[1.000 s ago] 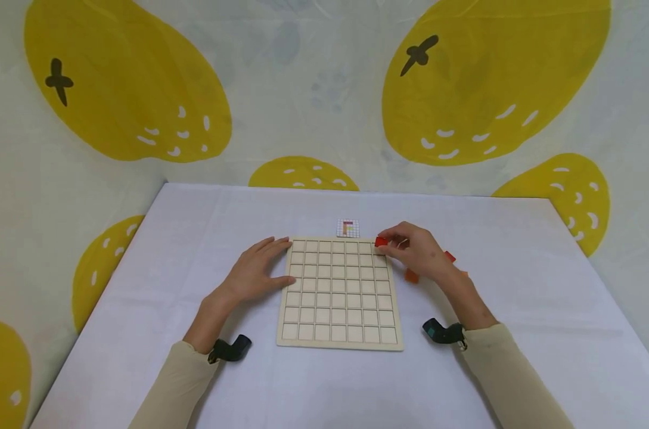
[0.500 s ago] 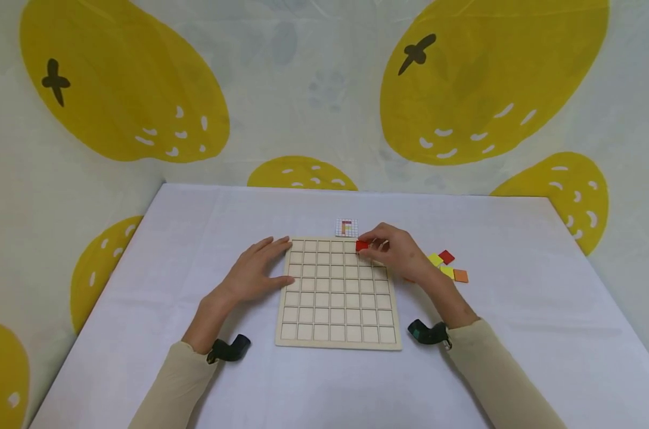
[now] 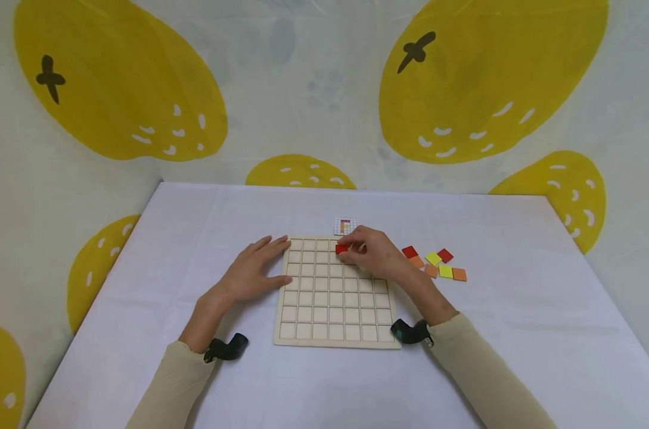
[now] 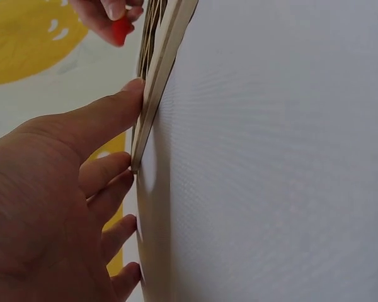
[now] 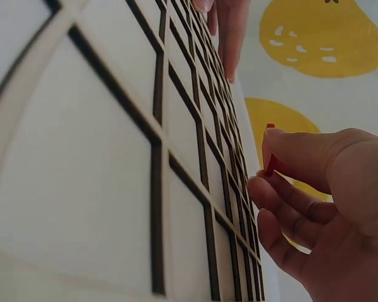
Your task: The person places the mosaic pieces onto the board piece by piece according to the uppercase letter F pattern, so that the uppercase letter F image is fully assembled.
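Note:
A wooden grid board [image 3: 321, 298] lies flat on the table, its square cells bare where they show. My right hand [image 3: 375, 255] is over its far rows and pinches a red square tile [image 3: 341, 249] between thumb and fingers. In the right wrist view the red tile [image 5: 269, 166] is held clear of the grid, nearly edge-on to the camera. My left hand [image 3: 252, 275] rests at the board's left edge with fingers spread. The left wrist view has the thumb [image 4: 113, 113] and fingertips touching the board's side. Part of the grid is hidden under the right hand.
A small card [image 3: 340, 225] with a printed coloured grid lies just beyond the board's far edge. Several loose tiles lie to the right, among them a red tile [image 3: 445, 255], a yellow tile [image 3: 445, 271] and an orange tile [image 3: 459, 274]. White cloth [image 3: 517, 333] covers the table.
My right hand has carried the red tile leftward from the board's far right corner to near its far middle. The loose tiles have come into fuller view. My left hand stays put.

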{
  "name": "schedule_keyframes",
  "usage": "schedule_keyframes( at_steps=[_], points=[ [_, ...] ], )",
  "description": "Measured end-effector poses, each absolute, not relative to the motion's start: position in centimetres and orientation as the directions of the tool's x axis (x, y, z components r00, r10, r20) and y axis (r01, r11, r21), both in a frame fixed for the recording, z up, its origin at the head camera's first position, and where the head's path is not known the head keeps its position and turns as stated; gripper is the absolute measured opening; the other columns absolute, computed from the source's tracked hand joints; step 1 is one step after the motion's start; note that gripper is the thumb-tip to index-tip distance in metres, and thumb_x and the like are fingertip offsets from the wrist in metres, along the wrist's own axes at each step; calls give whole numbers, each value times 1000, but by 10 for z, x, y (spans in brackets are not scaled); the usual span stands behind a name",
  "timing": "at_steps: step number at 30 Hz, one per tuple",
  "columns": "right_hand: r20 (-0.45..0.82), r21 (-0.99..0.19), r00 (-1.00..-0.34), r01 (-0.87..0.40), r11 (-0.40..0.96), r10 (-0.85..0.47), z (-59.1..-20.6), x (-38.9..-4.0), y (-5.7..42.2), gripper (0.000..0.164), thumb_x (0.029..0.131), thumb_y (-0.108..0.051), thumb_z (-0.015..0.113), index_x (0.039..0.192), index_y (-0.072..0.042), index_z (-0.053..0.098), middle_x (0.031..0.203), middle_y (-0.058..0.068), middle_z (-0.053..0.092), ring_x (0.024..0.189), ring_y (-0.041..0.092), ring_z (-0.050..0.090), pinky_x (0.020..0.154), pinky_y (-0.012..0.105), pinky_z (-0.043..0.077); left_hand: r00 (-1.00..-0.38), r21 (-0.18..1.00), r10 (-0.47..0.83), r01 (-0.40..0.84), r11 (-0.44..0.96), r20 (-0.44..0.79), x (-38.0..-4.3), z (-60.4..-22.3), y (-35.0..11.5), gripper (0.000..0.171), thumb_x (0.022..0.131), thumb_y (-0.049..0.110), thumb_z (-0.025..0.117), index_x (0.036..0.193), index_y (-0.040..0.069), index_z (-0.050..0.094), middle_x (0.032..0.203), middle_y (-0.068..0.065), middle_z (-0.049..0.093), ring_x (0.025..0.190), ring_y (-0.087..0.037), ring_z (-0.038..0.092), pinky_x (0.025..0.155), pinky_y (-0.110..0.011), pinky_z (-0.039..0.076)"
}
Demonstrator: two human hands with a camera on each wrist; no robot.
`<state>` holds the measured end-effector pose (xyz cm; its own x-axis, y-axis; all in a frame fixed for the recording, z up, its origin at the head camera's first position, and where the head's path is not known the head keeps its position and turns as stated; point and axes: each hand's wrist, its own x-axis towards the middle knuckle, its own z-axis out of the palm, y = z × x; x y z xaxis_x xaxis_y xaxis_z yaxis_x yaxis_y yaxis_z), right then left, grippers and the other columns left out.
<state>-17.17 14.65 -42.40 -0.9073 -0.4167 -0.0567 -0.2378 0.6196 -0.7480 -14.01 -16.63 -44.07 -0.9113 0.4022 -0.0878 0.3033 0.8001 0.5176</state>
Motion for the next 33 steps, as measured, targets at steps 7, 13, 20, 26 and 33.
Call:
schedule_keyframes(
  at_steps=[7,13,20,26,33],
  points=[
    [-65,-731,-897,-255,632,-437,-426,-171,133,29,95,-21,78,121,-10,77,106,5,68,92,17,61,83,29,54,-908,523,408,303,797,-96,-141,-439,-165,81,93,39,78,161,16,41,171,-2,35,162,-39,22,131,-64,17],
    [-61,-744,-894,-256,617,-445,-427,-171,123,27,94,-20,79,119,-8,77,108,6,69,92,17,64,83,28,56,-909,530,406,301,793,-91,-140,-438,-164,80,93,36,78,161,14,41,171,-4,36,162,-40,22,131,-64,15],
    [-52,-724,-895,-272,634,-443,-430,-172,115,21,93,-24,81,112,-15,79,102,3,64,88,16,59,77,27,52,-910,550,406,297,781,-85,-139,-438,-164,79,93,35,78,160,13,42,170,-5,37,162,-40,21,131,-64,13],
    [-70,-699,-896,-269,663,-438,-431,-172,112,22,92,-29,81,113,-19,79,101,1,62,88,17,55,76,28,48,-911,556,404,294,777,-83,-139,-440,-164,79,93,35,78,160,14,42,171,-4,36,162,-40,20,131,-65,12],
    [-71,-684,-897,-275,676,-437,-431,-173,109,23,92,-30,82,113,-20,80,103,-1,64,88,18,55,77,29,47,-910,556,404,292,778,-89,-139,-440,-164,79,94,35,78,161,14,41,171,-4,35,162,-40,19,132,-64,11]
  ],
)
